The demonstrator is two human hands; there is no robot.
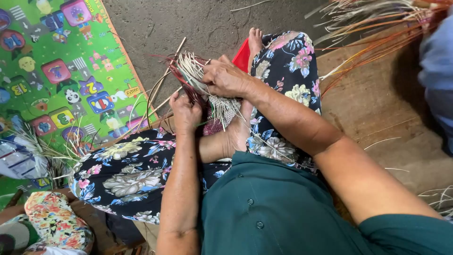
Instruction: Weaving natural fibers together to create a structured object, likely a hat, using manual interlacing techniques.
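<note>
A half-woven piece of pale and red straw strips (218,109) rests between my crossed legs, over my bare foot (236,134). My left hand (185,112) is closed on the left edge of the weave, pinching strips. My right hand (225,77) is closed over the loose pale strips (190,70) that fan out from the top of the piece. Thin sticks (165,78) poke out toward the upper left. My legs are in dark floral trousers (127,174).
A green children's play mat (56,56) covers the floor at left. A bundle of orange and pale strips (377,23) lies at top right, by another person's blue sleeve (436,71). Wooden boards (377,104) are at right. Floral cloth (54,222) lies bottom left.
</note>
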